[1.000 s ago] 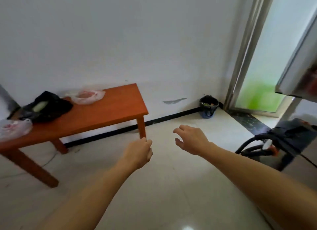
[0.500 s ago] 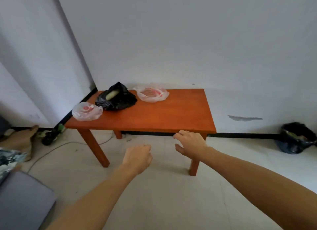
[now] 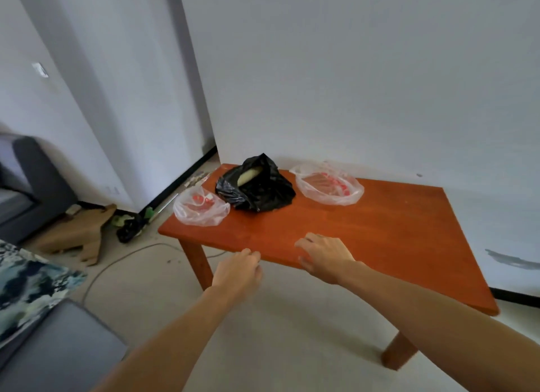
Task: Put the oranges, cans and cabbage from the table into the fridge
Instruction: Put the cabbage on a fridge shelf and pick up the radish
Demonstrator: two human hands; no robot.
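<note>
An orange-brown wooden table [image 3: 380, 231] stands against the white wall. At its far left side sit three bags. A black plastic bag [image 3: 257, 190] is open at the top and shows a pale cabbage [image 3: 248, 176]. Left of it lies a clear bag [image 3: 201, 207] with red items inside. Right of it lies a second clear bag [image 3: 329, 184] with red and orange contents. My left hand [image 3: 238, 271] hovers at the table's near edge, fingers curled, holding nothing. My right hand [image 3: 325, 257] hangs over the near edge, fingers spread and empty.
A grey sofa [image 3: 32, 187] stands at the far left and a patterned cushion [image 3: 26, 286] lies at the near left. Cardboard [image 3: 76, 233], a small black bag [image 3: 128, 231] and a cable [image 3: 122, 260] lie on the floor left of the table.
The view has swung left and closer to the table, so the table and bags now sit in the centre. Both hands have reached the table's near edge.
</note>
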